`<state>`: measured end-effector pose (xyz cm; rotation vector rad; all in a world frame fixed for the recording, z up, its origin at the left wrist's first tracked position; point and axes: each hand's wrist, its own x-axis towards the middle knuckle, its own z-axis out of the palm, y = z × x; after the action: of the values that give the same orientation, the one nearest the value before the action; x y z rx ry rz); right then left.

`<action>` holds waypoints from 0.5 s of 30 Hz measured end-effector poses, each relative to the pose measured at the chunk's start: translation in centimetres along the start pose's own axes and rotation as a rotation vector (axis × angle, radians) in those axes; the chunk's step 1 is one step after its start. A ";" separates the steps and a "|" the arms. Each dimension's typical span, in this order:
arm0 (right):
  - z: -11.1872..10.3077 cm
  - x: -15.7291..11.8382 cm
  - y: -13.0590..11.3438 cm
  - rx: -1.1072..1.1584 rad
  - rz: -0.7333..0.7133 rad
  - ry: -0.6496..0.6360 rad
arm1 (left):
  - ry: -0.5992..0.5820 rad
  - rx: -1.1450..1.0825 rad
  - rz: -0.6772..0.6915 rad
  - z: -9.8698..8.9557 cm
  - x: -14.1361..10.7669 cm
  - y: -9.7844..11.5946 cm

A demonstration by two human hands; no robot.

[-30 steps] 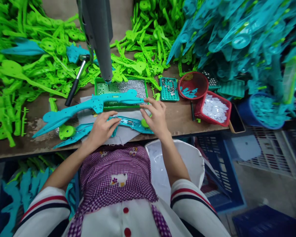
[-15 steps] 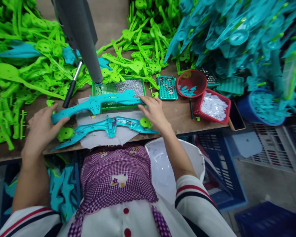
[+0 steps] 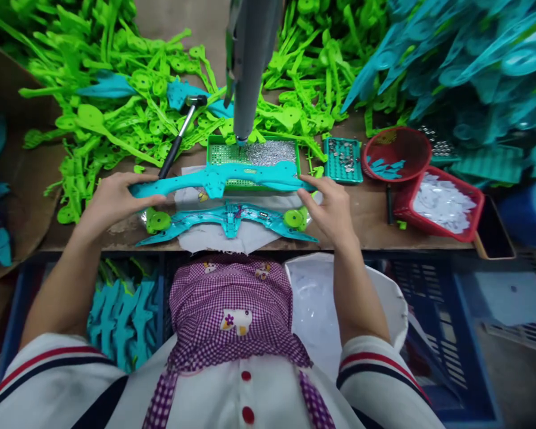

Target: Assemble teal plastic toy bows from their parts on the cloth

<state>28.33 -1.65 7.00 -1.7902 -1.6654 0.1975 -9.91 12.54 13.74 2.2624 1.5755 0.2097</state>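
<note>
A long turquoise plastic shell [image 3: 245, 174] with a curved, bow-like shape spans between my hands, above the front of a green tray [image 3: 214, 156] of small metal pieces. My left hand [image 3: 111, 201] grips its left end between thumb and fingers. At the opposite end, my right hand [image 3: 333, 205] pinches the tip. Just in front lies a matching shell half [image 3: 250, 213], hollow side up, with wires inside and lime-green round parts [image 3: 296, 218] near both ends. It rests over a white cloth [image 3: 201, 239]. A grey powered tool [image 3: 245, 101] hangs point-down above the tray.
Lime-green plastic parts [image 3: 102, 119] pile up at the back left, turquoise parts [image 3: 473, 59] at the back right. A hammer [image 3: 178, 140] leans there. To the right stand a teal tray [image 3: 343, 161], a red bowl [image 3: 422, 146], a red basket [image 3: 462, 229] of white pieces and a phone [image 3: 495, 229].
My view has swung left, so the bench things appear further right. Both hands still hold the turquoise shell, which now sits level above the lower half.
</note>
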 end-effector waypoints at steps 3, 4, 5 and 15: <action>-1.4 -1.4 -0.2 0.037 0.028 0.024 | -0.183 -0.031 -0.035 -0.1 -0.2 0.8; -1.7 -1.8 -0.3 0.043 0.035 0.030 | -0.215 -0.042 -0.048 0.2 -0.3 0.8; -2.0 -2.2 -0.4 0.046 0.039 0.034 | -0.239 -0.045 -0.055 0.6 -0.3 0.7; -2.7 -5.8 -0.5 -0.001 0.049 0.022 | -0.135 -0.108 0.070 4.7 -2.3 -1.5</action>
<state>28.33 -8.03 7.47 -1.8283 -1.6077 0.1978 -10.52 9.81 9.00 2.2011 1.3849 0.1537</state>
